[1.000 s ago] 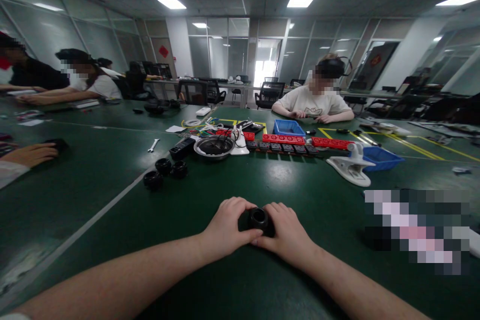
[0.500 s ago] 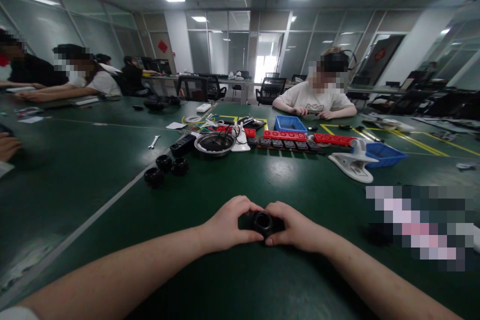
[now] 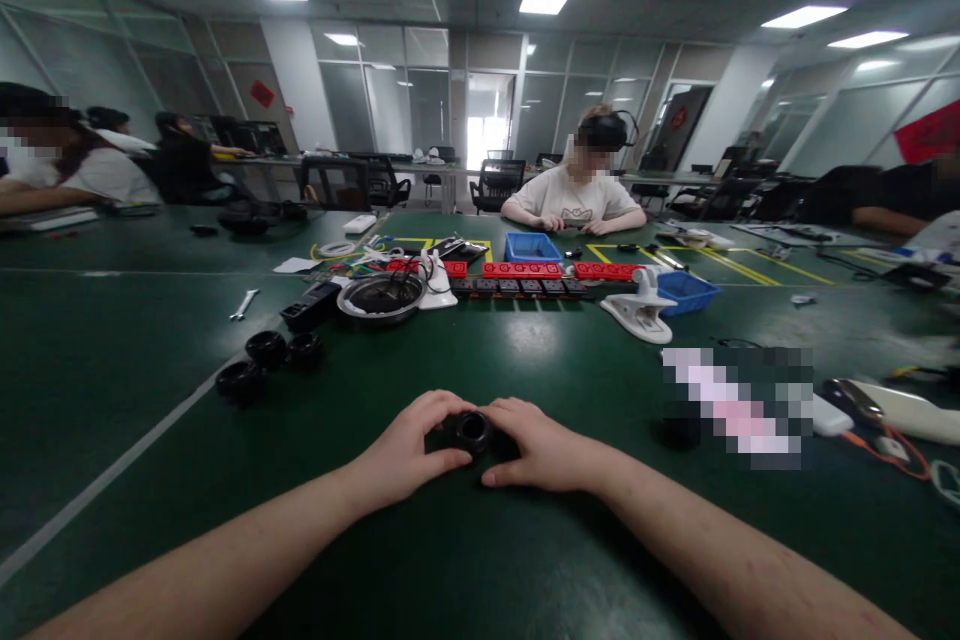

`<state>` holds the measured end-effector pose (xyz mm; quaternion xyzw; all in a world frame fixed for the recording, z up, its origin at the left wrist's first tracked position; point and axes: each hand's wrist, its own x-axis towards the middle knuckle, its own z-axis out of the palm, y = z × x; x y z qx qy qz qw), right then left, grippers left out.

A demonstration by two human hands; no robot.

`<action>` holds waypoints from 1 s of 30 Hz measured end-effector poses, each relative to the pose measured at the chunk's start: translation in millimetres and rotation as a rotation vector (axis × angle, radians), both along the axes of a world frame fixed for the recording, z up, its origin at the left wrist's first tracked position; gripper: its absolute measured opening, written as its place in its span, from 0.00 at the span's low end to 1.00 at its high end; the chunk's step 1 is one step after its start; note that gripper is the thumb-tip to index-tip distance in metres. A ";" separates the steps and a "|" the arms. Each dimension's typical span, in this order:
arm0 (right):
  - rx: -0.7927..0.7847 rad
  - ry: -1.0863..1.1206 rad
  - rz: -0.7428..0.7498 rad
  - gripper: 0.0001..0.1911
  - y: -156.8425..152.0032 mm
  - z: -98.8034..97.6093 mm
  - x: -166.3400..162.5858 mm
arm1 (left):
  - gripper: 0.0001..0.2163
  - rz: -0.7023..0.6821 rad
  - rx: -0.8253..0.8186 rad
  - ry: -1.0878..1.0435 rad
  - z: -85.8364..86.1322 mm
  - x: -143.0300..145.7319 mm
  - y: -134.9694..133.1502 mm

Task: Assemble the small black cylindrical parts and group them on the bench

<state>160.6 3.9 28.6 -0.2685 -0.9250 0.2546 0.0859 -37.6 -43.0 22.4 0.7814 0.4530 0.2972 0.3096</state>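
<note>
A small black ring-shaped part (image 3: 472, 431) with a round hole faces up at me near the middle of the green table. My left hand (image 3: 409, 440) grips it from the left, index finger over its far edge and thumb by its near edge. At its right side is my right hand (image 3: 544, 445), fingers curved toward the ring's far edge. Its thumb stands off the near side, leaving a dark gap, so this hand is open. Three black round hollow parts (image 3: 266, 348) sit to the left; they look similar.
Beyond my hands lie a metal bowl (image 3: 381, 312), a row of red blocks (image 3: 521, 270), a white clamp base (image 3: 637, 318) and blue bins (image 3: 532, 247). A wrench (image 3: 244, 305) lies left. A person (image 3: 577, 195) sits opposite. Cables and a blurred-out item occupy the right.
The view has turned right, so everything sits further left in it. My right thumb has come away from the ring's near side. My left hand keeps its grip.
</note>
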 end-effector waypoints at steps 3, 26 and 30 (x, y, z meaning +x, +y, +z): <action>-0.066 0.018 0.063 0.18 9.5 -0.1 4.0 | 0.15 0.017 -0.034 0.022 -1.5 2.0 -0.4; -0.016 0.047 -0.007 0.19 9.5 -4.4 5.6 | 0.15 0.032 -0.081 0.054 7.3 8.0 -7.9; 0.036 -0.001 -0.193 0.19 -0.1 -10.4 -6.8 | 0.14 0.133 -0.060 0.031 -2.9 11.7 -7.5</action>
